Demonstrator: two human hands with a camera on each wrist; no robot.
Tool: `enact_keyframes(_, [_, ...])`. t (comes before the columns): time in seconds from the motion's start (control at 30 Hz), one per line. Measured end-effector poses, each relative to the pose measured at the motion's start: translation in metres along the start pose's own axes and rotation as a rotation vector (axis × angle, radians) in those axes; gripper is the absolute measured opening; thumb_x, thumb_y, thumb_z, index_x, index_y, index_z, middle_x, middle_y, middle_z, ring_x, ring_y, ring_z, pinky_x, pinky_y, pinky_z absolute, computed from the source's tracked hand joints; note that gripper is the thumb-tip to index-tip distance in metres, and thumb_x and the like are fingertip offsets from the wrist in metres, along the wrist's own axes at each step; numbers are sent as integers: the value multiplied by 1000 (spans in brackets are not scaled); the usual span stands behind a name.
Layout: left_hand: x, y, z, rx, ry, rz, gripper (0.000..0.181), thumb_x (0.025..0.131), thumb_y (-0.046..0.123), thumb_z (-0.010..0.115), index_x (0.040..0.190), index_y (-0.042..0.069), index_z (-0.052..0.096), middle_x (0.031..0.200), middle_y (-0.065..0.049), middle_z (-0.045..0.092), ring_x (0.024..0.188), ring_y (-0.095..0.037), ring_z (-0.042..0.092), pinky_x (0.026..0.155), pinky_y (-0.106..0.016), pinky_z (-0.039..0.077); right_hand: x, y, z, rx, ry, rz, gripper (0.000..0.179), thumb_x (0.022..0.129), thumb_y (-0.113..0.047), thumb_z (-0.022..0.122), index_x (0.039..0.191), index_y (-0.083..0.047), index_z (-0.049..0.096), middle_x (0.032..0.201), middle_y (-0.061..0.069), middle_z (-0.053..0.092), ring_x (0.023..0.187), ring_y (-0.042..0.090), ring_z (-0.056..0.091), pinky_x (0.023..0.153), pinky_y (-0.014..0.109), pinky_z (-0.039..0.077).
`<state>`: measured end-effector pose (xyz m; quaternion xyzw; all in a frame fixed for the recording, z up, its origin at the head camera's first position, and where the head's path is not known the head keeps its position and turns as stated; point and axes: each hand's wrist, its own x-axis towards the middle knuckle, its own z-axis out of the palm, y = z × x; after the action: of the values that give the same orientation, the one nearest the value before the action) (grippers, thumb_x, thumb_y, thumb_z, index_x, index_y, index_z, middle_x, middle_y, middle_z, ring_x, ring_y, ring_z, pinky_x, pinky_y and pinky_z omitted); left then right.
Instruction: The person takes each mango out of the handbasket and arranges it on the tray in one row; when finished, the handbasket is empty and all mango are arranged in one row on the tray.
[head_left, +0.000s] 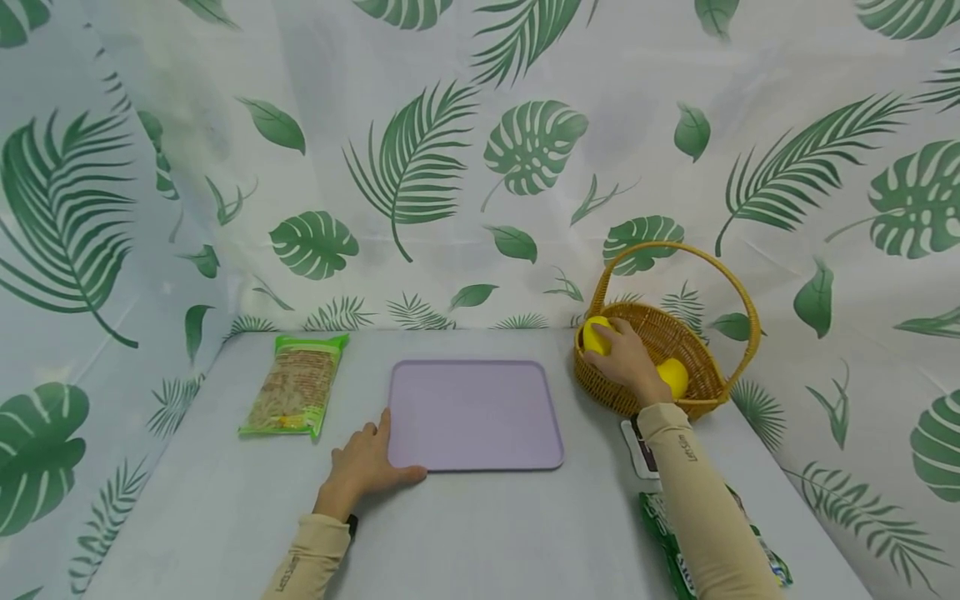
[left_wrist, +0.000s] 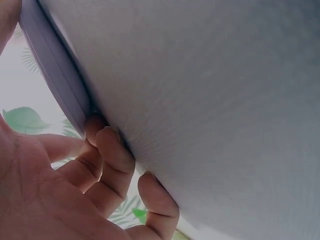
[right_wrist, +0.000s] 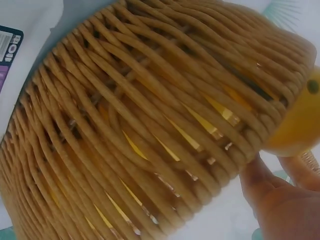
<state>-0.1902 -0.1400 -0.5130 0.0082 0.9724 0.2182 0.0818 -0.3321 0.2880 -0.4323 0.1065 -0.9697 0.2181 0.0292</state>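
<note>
A flat lilac tray [head_left: 476, 417] lies on the table in the head view. At its near left corner is my left hand [head_left: 367, 462], thumb along the front edge and index finger against the left side. In the left wrist view, the other fingers [left_wrist: 117, 150] bend down to the tabletop beside the tray's rim [left_wrist: 60, 75]. My right hand [head_left: 626, 362] grips a yellow fruit [head_left: 597, 335] at the left rim of a wicker basket [head_left: 607, 392]. The right wrist view has this yellow fruit [right_wrist: 297, 120] just past the woven wall. Another yellow fruit [head_left: 672, 377] sits inside the basket.
A clear and green packet [head_left: 296, 387] of brownish contents lies left of the tray. A small white and dark package [head_left: 640, 450] and a green packet [head_left: 663, 533] lie near the right forearm, partly covered by it. The basket's tall handle [head_left: 738, 292] arches above it. Leaf-printed sheeting surrounds the table.
</note>
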Motion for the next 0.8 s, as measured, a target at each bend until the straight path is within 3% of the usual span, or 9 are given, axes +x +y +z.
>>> enact_keyframes(0.4, [-3,3,-6,8,-12,1,125,68,70,80,157,0,26,138,-28,53,122,-47,57,95,-81,36,-7,-10,-5,44,59,-7,61,97,-24,61,149,1,44,158,33,26,139,54,35,109,64,38])
enact_keyframes(0.8, [-4,5,-4,2,-17,1,125,68,69,80,157,-1,27,138,-29,54,122,-47,57,95,-81,36,-16,-25,-2,58,123,-58,60,95,-25,63,148,-1,47,158,31,29,135,52,42,106,62,43])
